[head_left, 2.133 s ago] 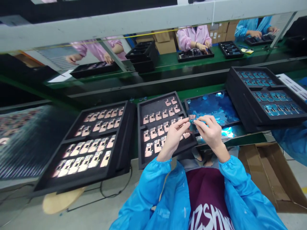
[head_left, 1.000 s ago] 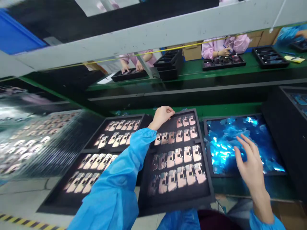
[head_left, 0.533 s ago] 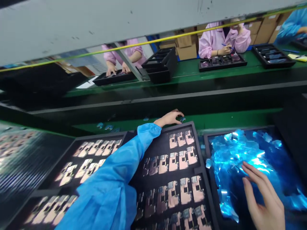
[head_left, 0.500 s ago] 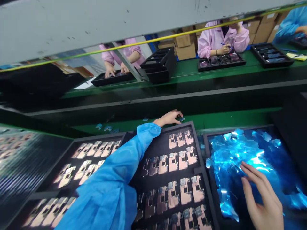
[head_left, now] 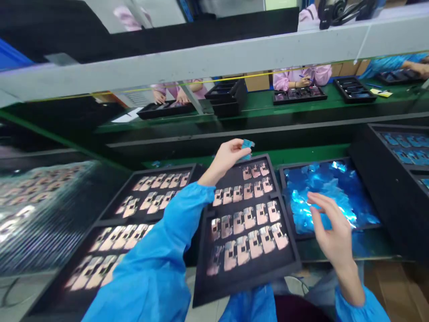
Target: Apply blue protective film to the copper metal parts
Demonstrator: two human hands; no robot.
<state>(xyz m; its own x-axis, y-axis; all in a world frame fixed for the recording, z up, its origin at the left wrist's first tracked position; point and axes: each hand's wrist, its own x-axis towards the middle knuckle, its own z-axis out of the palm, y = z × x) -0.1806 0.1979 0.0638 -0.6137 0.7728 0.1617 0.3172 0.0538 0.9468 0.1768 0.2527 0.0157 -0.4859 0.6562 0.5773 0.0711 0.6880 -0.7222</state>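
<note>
My left hand point(head_left: 225, 157) is raised over the far edge of the middle black tray point(head_left: 208, 286) and pinches a small part covered in blue film point(head_left: 247, 144). The tray holds rows of small copper-coloured parts point(head_left: 250, 218). My right hand point(head_left: 330, 230) hovers with fingers spread and nothing in it, above the near edge of a black tray full of loose shiny blue film pieces point(head_left: 326, 190). Both arms wear blue sleeves.
Another black tray of copper parts point(head_left: 134, 223) lies to the left. A stack of black trays with blue-filmed parts point(head_left: 398, 179) stands at the right. Beyond the green conveyor point(head_left: 301, 154), people in pink coats point(head_left: 295, 77) handle trays. A grey beam point(head_left: 201, 60) crosses overhead.
My left hand has lifted back from the tray's far edge, now holding the blue-filmed part up. My right hand rose a little above the blue film tray. The view tilted up.
</note>
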